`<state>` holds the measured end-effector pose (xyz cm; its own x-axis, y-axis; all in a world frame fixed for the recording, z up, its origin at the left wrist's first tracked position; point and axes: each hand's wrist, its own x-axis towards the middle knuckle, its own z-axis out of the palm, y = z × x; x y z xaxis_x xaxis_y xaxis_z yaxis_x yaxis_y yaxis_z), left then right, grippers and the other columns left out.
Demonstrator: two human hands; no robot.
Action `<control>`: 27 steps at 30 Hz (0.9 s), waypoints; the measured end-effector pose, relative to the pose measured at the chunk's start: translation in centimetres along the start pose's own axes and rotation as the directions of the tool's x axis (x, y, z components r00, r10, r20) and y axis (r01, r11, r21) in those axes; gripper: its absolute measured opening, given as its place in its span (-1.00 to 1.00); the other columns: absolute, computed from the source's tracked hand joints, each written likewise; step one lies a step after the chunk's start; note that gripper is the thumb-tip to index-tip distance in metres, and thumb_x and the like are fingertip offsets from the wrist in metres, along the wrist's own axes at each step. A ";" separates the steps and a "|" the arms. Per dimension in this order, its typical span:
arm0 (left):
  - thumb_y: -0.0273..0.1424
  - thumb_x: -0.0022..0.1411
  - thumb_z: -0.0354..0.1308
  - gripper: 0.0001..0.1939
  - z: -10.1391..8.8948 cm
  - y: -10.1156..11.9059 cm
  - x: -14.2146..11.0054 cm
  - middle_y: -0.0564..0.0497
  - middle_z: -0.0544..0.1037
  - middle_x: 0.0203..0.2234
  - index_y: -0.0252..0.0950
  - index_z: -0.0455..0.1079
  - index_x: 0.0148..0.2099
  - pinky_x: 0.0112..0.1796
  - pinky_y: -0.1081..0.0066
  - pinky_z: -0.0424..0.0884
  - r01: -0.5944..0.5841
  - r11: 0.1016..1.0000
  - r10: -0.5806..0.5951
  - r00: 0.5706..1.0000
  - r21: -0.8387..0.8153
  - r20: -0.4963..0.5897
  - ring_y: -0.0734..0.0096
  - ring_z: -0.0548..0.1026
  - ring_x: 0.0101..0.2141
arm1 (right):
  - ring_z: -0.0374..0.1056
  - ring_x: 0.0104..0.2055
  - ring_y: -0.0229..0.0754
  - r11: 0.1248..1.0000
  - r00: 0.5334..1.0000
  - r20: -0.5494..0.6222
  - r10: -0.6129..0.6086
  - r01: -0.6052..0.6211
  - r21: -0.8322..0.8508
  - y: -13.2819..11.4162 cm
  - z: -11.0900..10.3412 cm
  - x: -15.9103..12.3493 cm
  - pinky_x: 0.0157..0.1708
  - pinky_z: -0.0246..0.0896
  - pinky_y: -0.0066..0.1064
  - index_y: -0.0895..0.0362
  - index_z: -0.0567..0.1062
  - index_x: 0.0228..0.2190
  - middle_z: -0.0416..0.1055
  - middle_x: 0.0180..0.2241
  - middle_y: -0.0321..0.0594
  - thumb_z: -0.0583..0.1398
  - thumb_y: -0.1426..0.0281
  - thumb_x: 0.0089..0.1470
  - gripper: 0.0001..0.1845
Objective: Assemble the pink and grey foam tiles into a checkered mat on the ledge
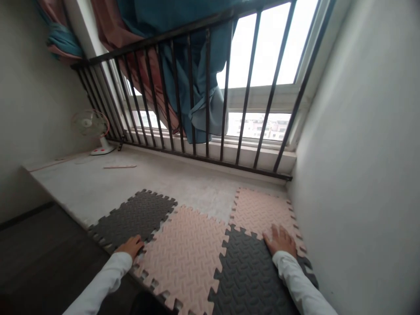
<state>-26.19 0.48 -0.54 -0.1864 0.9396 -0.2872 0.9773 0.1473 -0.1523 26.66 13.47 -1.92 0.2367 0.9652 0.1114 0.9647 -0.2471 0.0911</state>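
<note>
Interlocking foam floor tiles with toothed edges lie on a pale ledge. My left hand [131, 247] rests on the near part of a dark grey foam tile [139, 214], close to its seam with a pink foam tile [187, 253]. Its fingers are bent a little and lie on the surface, with nothing seen in them. My right hand [281, 241] presses flat, fingers spread, on another pink foam tile [260, 210] by the wall. Under the right wrist is a second dark grey foam tile [247, 275], joined to the pink tile beside it.
A dark metal railing [197, 155] runs along the window behind the ledge [197, 181]. A blue and pink curtain [177, 78] hangs there. A small fan [95, 129] stands at the far left, near a thin stick [120, 167]. A white wall [361, 166] closes the right side.
</note>
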 end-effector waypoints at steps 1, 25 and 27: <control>-0.65 -0.01 -0.19 -0.53 0.0 -0.4 0.6 -0.06 0.29 -0.03 -0.17 0.33 -0.13 -0.15 0.25 0.26 0.000 1.000 0.000 1.000 0.013 -0.003 0.32 0.25 -0.04 | -0.08 0.11 -0.10 1.000 1.000 0.001 0.003 -0.003 -0.008 -0.1 -0.2 -0.1 0.03 -0.25 -0.23 0.07 0.10 0.05 0.01 0.10 -0.10 -0.07 0.06 -0.06 -0.35; -0.59 0.11 -0.33 -0.50 -9.3 33.2 12.1 0.10 -0.08 0.17 -0.11 0.10 0.06 -0.04 -0.27 -0.18 -0.420 0.879 0.417 0.907 -0.226 -0.062 0.24 -0.16 0.15 | -0.14 0.14 -0.07 0.999 0.999 -0.006 -0.040 0.040 0.009 0.3 1.1 0.1 0.05 -0.35 -0.12 0.02 0.12 0.04 -0.04 0.12 -0.06 -0.07 0.06 -0.03 -0.39; -0.55 0.11 -0.28 -0.52 -9.0 33.0 12.3 0.11 -0.06 0.16 -0.07 0.12 0.04 -0.05 -0.28 -0.20 -0.443 0.867 0.434 0.896 -0.226 -0.092 0.24 -0.16 0.15 | -0.14 0.14 -0.07 0.999 0.999 -0.008 -0.042 0.042 0.017 0.2 0.7 0.0 0.05 -0.35 -0.12 0.02 0.12 0.04 -0.03 0.12 -0.06 -0.07 0.07 -0.03 -0.39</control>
<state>4.72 19.67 -0.60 0.2662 0.9345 -0.2363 0.9531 -0.2186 0.2091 26.92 13.45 -2.60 0.1952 0.9740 0.1151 0.9756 -0.2049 0.0794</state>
